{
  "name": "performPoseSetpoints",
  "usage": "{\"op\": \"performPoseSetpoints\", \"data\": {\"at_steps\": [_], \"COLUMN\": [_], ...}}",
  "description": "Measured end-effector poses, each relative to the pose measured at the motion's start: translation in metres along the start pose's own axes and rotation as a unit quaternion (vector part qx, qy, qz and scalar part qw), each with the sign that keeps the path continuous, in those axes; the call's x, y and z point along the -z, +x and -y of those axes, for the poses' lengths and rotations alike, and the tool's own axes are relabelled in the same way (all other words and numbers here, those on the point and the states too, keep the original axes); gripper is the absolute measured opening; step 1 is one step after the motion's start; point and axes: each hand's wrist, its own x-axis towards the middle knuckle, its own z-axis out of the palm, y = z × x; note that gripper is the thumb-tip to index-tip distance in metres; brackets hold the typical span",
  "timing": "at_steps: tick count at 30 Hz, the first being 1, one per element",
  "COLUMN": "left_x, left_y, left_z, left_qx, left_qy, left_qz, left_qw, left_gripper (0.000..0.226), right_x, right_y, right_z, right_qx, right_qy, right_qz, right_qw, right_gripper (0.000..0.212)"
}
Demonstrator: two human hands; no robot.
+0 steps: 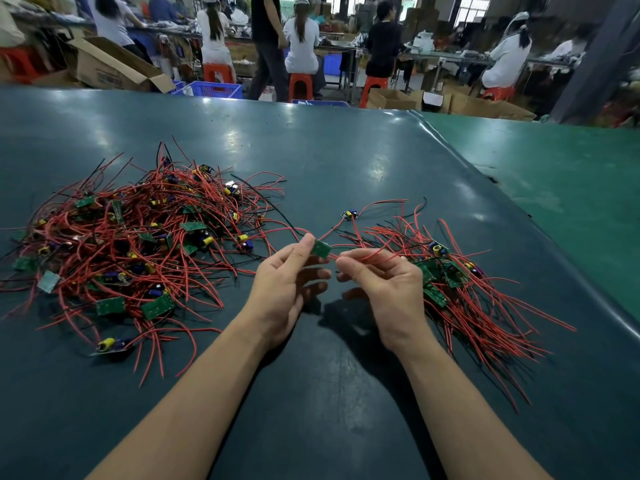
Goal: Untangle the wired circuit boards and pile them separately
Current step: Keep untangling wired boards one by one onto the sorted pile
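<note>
A big tangled heap of small green circuit boards with red and black wires point(138, 237) lies on the left of the dark green table point(346, 161). A smaller, more orderly pile of wired boards point(457, 282) lies on the right. Between them my left hand point(287, 285) pinches a small green board point(322, 249) between thumb and fingers. My right hand point(384, 282) pinches a red wire point(374, 254) running from that board. Another small board with a yellow part point(349, 214) hangs on wires just beyond my hands.
The table's raised edge point(485, 174) runs diagonally on the right, with a lighter green surface point(571, 174) beyond. Behind the table, several people sit on orange stools at workbenches; cardboard boxes point(110, 67) and blue crates point(214, 89) stand on the floor.
</note>
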Motion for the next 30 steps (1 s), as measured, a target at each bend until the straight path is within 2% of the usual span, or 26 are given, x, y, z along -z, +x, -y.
{"op": "performPoseSetpoints", "data": {"at_steps": [3, 5, 7, 9, 12, 14, 15, 18, 21, 25, 30], "left_x": [0.000, 0.002, 0.002, 0.002, 0.002, 0.003, 0.002, 0.000, -0.002, -0.002, 0.003], "left_y": [0.002, 0.003, 0.002, 0.001, 0.001, -0.001, -0.002, -0.006, -0.006, -0.008, -0.008], "left_z": [-0.003, -0.005, -0.004, -0.003, -0.005, -0.007, -0.007, -0.005, -0.003, -0.001, 0.003], "left_qx": [-0.009, -0.029, -0.038, -0.031, -0.015, 0.010, 0.028, 0.076, 0.079, 0.076, 0.056], "left_qy": [-0.054, -0.070, -0.036, -0.011, -0.021, -0.007, 0.015, 0.078, 0.093, 0.074, 0.088], "left_qz": [-0.020, -0.037, -0.044, -0.045, -0.037, 0.003, 0.030, 0.085, 0.093, 0.132, 0.183], "left_qw": [0.998, 0.996, 0.998, 0.998, 0.999, 1.000, 0.999, 0.990, 0.988, 0.985, 0.978], "left_gripper": [0.021, 0.019, 0.017, 0.016, 0.012, 0.015, 0.017, 0.027, 0.036, 0.032, 0.012], "right_x": [-0.004, -0.003, -0.002, -0.002, 0.001, 0.001, 0.001, -0.002, 0.000, 0.002, 0.002], "right_y": [-0.005, -0.007, -0.007, -0.005, -0.001, 0.000, -0.001, -0.002, 0.000, 0.003, 0.003], "right_z": [-0.007, -0.008, -0.005, -0.003, -0.002, -0.003, -0.003, -0.001, 0.000, 0.000, 0.001], "right_qx": [0.144, 0.172, 0.128, 0.033, -0.079, -0.118, -0.129, -0.131, -0.121, -0.120, -0.115], "right_qy": [-0.144, -0.205, -0.200, -0.124, -0.030, -0.010, 0.004, 0.008, 0.049, 0.120, 0.065], "right_qz": [0.068, 0.116, 0.105, 0.068, 0.016, 0.025, 0.043, 0.077, 0.042, 0.017, 0.008], "right_qw": [0.977, 0.957, 0.966, 0.989, 0.996, 0.993, 0.991, 0.988, 0.991, 0.985, 0.991], "right_gripper": [0.016, 0.021, 0.033, 0.039, 0.025, 0.009, 0.011, 0.034, 0.031, 0.017, 0.025]}}
